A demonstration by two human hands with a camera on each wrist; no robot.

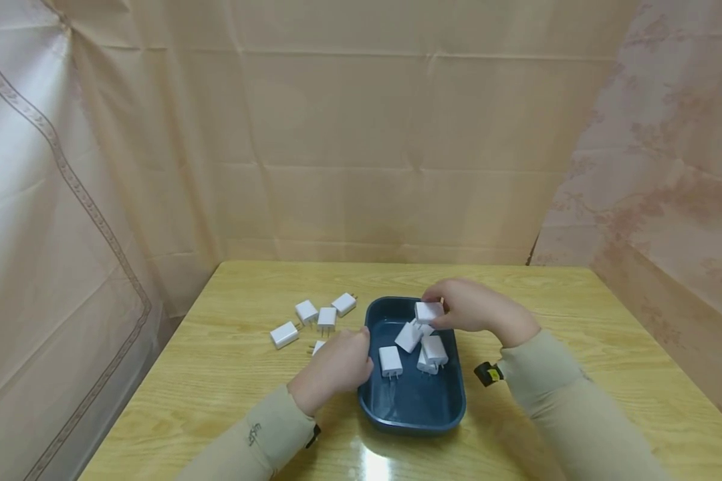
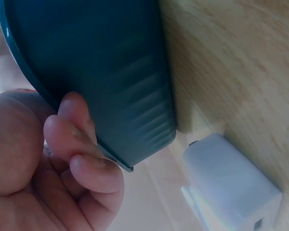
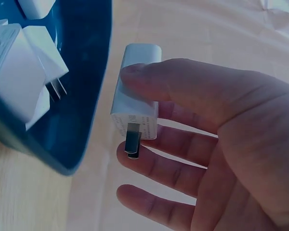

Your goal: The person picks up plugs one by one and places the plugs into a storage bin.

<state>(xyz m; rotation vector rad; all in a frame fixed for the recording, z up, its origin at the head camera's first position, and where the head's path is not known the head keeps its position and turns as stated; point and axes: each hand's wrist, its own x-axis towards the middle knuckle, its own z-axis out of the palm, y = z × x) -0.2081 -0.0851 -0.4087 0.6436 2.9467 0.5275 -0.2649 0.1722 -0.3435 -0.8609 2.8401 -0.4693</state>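
Observation:
A dark blue plastic bin (image 1: 412, 407) stands on the table with several white plug chargers (image 1: 390, 361) inside. My left hand (image 1: 340, 364) grips the bin's left rim; in the left wrist view its fingers (image 2: 76, 130) curl over the edge of the bin (image 2: 101, 72). Over the bin's far right corner, my right hand (image 1: 472, 307) holds one white charger (image 1: 428, 312). The right wrist view shows the thumb on one side of that charger (image 3: 137, 82), its two metal prongs pointing toward the lower edge of the view.
Left of the bin, several more white chargers (image 1: 285, 335) lie on the wooden table (image 1: 228, 387); one is partly hidden behind the left hand. A pale cloth (image 1: 373, 133) hangs behind the table, with more cloth at both sides.

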